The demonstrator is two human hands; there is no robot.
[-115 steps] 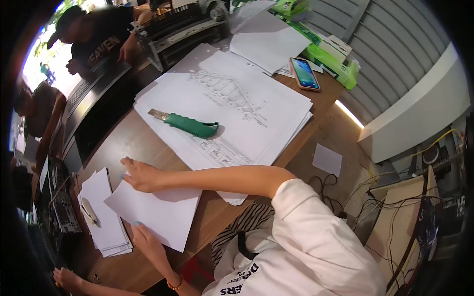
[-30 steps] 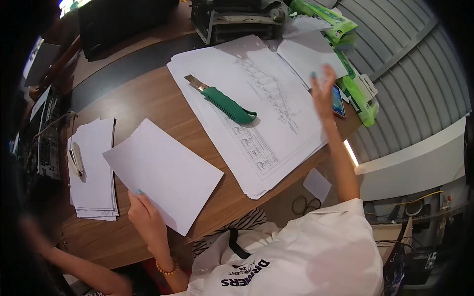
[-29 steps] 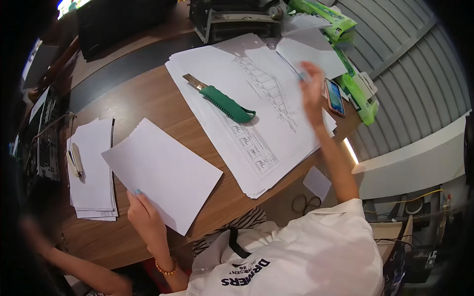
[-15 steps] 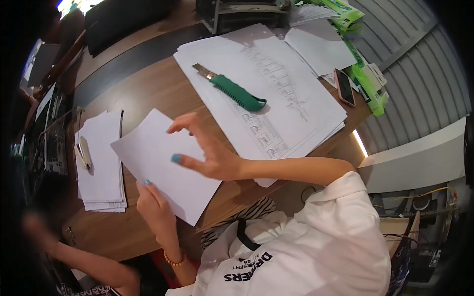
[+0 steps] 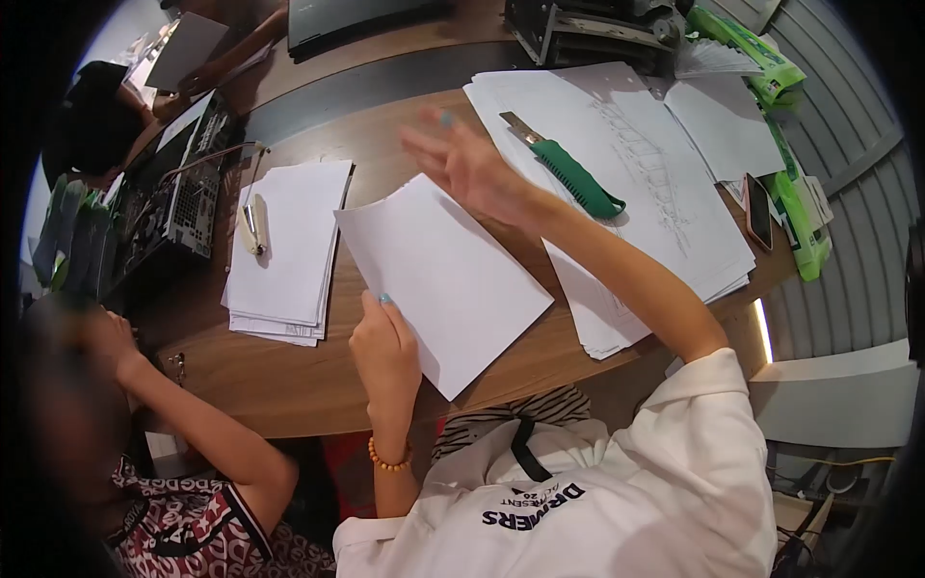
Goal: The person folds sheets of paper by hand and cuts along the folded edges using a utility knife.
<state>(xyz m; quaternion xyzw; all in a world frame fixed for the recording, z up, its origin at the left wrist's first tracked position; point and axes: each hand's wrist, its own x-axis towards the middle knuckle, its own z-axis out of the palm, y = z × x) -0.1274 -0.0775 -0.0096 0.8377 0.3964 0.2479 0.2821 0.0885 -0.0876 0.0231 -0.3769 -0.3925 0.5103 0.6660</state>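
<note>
My left hand grips the left edge of a white sheet of paper, thumb on top. The sheet lies at a slant near the table's front edge. Above its far edge, my right hand is raised with fingers spread and nothing in it, slightly blurred. To the right of that hand, a green utility knife with its blade out rests on a stack of printed sheets. Left of the sheet, a pale stapler lies on a smaller paper stack.
A phone and green packets line the right side. An opened computer case stands at the left, a black laptop at the back. Another person's arm reaches in at lower left; someone else sits at far left.
My right hand has lifted from over the sheet toward its far edge, and its fingers have spread. The left hand keeps its hold. The whole view has shifted, showing more of the left side.
</note>
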